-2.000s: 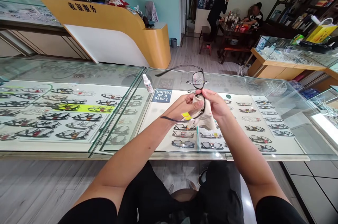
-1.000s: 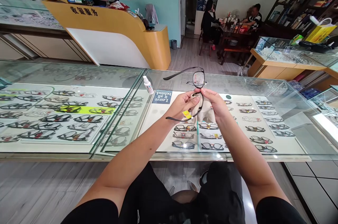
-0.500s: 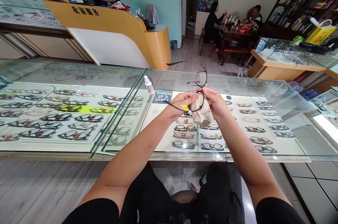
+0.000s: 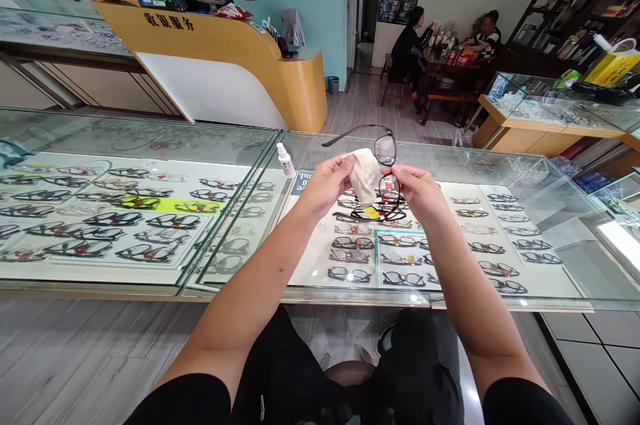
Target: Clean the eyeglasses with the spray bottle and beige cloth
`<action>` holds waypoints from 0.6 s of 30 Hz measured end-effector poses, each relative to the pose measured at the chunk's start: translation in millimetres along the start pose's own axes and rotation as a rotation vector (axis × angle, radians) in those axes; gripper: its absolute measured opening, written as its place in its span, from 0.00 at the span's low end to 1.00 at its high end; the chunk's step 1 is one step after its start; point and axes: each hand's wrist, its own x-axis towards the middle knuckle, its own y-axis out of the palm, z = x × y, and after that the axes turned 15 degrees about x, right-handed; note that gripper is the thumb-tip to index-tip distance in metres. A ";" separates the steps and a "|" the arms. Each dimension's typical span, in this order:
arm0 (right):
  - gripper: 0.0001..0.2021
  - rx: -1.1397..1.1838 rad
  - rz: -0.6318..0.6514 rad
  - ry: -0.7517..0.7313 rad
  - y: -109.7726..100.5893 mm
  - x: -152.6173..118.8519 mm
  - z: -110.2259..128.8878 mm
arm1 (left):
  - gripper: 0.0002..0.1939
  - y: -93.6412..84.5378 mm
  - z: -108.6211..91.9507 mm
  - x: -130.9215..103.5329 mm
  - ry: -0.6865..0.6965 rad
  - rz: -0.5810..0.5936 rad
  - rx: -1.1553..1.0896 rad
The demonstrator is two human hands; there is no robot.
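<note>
The left hand [image 4: 325, 186] is pinching a cream cleaning cloth [image 4: 365, 176] between thumb and fingertips, and the right hand [image 4: 419, 191] is pinching a pair of black-framed eyeglasses [image 4: 385, 149] near the bridge. Half a second ago the two hands were meeting at the bridge, with the cloth hanging down behind the lower lens [image 4: 390, 191]; now the left hand is standing off to the left, and the cloth is bunching higher, beside the lens. Whether the cloth's edge is touching the frame cannot be told.

The eyeglasses are staying up in the air above the glass display case [image 4: 460, 168], turned on end with one lens over the other. The upper temple [image 4: 346, 135] is pointing left, as it was earlier. The lower temple, carrying a yellow tag [image 4: 371, 212], was crossing in front of the left wrist; it is now hanging in the gap between the hands, over the rows of eyeglasses [image 4: 349, 256] inside the case. The white spray bottle [image 4: 286, 161] is standing upright on the glass as before, while the left hand is now covering more of the blue sign [image 4: 302, 182]. Farther back, the person in black [image 4: 407, 51], standing two seconds ago, is sitting at the table.
</note>
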 end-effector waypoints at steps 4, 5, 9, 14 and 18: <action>0.22 0.001 0.056 0.128 2.6 -0.5 -5.5 | 0.31 6.9 -8.6 -8.5 0.023 0.062 0.082; 0.23 -0.008 0.068 0.137 3.2 -0.6 -6.4 | 0.31 8.4 -9.3 -9.7 0.029 0.068 0.090; 0.22 -0.031 0.123 0.153 6.1 -1.7 -7.8 | 0.30 10.3 -7.6 -8.9 0.038 0.092 0.087; 0.23 -0.010 0.192 0.254 11.3 -3.6 -9.7 | 0.31 9.8 -7.0 -7.1 0.030 0.094 0.067; 0.22 -0.004 0.206 0.285 12.4 -4.0 -11.5 | 0.30 10.1 -6.1 -9.0 0.039 0.054 0.095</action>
